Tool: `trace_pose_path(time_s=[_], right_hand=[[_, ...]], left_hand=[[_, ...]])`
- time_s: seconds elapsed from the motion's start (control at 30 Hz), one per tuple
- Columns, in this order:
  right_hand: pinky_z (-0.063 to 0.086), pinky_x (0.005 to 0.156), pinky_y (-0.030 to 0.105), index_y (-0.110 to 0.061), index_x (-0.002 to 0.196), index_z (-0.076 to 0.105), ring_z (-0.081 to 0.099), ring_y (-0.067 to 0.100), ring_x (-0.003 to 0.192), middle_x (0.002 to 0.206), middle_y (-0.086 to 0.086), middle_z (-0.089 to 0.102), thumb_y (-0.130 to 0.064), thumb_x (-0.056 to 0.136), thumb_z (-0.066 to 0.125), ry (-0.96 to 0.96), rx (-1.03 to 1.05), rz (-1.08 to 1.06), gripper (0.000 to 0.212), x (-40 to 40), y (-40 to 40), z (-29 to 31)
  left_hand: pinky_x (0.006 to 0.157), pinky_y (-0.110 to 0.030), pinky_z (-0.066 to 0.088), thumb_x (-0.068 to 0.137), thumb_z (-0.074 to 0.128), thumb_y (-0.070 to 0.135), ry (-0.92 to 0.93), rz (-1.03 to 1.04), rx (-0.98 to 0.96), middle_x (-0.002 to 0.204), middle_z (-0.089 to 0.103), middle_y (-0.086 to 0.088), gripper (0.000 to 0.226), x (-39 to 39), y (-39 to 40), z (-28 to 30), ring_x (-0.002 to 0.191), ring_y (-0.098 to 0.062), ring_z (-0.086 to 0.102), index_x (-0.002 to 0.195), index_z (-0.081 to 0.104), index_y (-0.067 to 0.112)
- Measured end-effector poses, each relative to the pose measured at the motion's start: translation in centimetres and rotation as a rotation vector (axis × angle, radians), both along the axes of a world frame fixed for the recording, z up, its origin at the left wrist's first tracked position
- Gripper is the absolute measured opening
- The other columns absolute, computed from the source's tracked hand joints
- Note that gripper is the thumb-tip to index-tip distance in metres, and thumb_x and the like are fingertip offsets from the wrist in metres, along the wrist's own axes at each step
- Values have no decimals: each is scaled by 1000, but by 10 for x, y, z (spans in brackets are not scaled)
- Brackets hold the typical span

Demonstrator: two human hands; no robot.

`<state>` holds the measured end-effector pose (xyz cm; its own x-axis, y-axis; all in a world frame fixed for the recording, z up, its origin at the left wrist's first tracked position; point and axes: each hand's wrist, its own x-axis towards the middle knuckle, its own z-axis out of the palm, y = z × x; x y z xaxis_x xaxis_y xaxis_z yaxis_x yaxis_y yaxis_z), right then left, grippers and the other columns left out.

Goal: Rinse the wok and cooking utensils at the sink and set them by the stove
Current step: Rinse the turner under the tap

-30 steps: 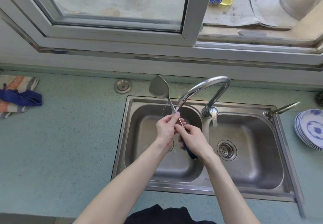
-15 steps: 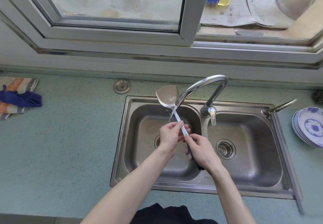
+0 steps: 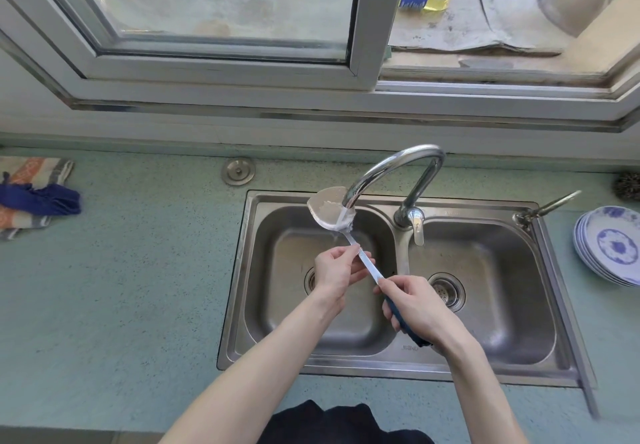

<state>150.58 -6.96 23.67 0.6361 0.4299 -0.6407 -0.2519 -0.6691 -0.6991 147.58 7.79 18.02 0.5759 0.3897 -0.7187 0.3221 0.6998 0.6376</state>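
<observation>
Grip status: your right hand (image 3: 417, 308) is clenched around the dark blue handle of the spatula (image 3: 367, 269), and your left hand (image 3: 337, 269) pinches the bare metal shaft further up, between thumb and fingers. The spatula blade sits directly under the spout of the faucet (image 3: 394, 170), above the left basin of the sink (image 3: 263, 270), with water breaking white across it.

Hazards from this position:

- Wet metal under the left-hand pinch offers little friction. If that pinch slides, the blade is likely to twist and deflect water out of the basin onto the countertop (image 3: 138, 288).
- The blade edge lies very close to the spout, possibly touching. Raising the spatula risks striking it.
- The stack of plates (image 3: 613, 246) stands near the right basin. A wide swing on withdrawal could reach it.

No wok is in view.
</observation>
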Motion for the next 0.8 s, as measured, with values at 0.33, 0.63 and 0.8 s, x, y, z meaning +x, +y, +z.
trace_pose_path(time_s=[0.33, 0.63, 0.8], right_hand=[[41, 47, 25, -9, 93, 69, 56, 18, 48, 60, 2, 64, -30, 107, 50, 20, -51, 105, 32, -6, 3, -3], [50, 59, 30, -12, 94, 70, 62, 17, 53, 65, 2, 70, -39, 107, 51, -17, -30, 121, 36, -2, 13, -12], [46, 81, 32, -21, 114, 70, 67, 23, 101, 108, 1, 75, -41, 108, 49, -494, -173, -49, 30, 8, 12, -24]], left_hand=[[67, -31, 62, 98, 66, 9, 35, 60, -48, 87, 78, -18, 14, -21, 1, -7, 78, -26, 78, 98, 69, -4], [65, -30, 62, 94, 66, -5, -9, 3, -185, 100, 76, -25, 20, -23, 6, -1, 84, -28, 78, 113, 63, -12], [64, -30, 62, 95, 64, -6, 35, 20, -174, 97, 77, -24, 19, -21, 12, -8, 83, -31, 78, 113, 63, -11]])
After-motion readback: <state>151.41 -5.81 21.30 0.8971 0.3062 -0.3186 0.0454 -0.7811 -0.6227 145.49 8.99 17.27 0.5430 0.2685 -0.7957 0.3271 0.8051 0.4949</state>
